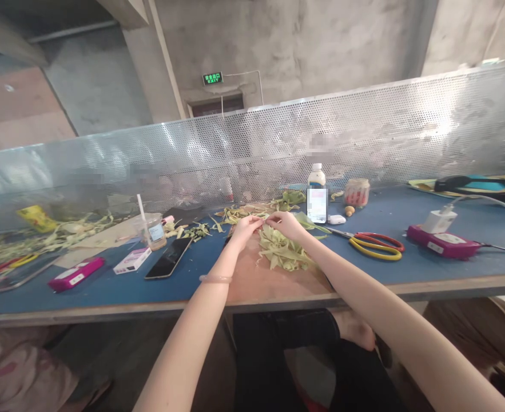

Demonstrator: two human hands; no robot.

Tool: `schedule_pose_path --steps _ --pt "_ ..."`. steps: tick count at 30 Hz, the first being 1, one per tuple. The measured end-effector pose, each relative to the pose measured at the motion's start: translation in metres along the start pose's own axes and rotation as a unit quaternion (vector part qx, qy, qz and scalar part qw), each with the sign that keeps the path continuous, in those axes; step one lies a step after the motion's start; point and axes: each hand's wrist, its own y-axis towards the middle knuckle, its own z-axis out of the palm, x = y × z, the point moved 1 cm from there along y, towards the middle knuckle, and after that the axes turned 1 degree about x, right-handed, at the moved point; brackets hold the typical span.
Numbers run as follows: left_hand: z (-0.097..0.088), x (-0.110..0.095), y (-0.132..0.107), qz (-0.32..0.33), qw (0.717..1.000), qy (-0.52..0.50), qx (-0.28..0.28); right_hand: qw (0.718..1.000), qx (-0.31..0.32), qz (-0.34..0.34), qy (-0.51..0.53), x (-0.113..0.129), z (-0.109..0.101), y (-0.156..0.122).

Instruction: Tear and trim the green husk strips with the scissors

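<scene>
My left hand (pixel 247 225) and my right hand (pixel 287 223) meet over a brown board (pixel 278 280) at the table's middle, fingers pinched together on a thin pale green leaf strip (pixel 266 218) held between them. A heap of green leaf strips (pixel 283 252) lies on the board just below my right hand. A pale bangle sits on my left wrist.
Red and yellow scissors (pixel 376 243) lie right of the heap. A bottle (pixel 317 197), a jar (pixel 357 191), a drink cup (pixel 152 229), a phone (pixel 169 257), pink boxes (pixel 443 241) and more leaf scraps (pixel 42 237) crowd the blue table (pixel 385 272). A perforated metal screen (pixel 278 149) stands behind.
</scene>
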Motion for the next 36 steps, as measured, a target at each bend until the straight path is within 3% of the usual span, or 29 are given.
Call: schedule_pose_path --steps 23,36 --pt "-0.001 0.002 -0.001 -0.019 1.0 -0.009 0.002 1.0 0.011 -0.018 -0.01 -0.005 0.001 0.001" --pt "-0.001 0.006 0.001 -0.021 1.0 -0.02 0.009 0.999 0.033 -0.007 0.035 -0.01 0.003 0.004"
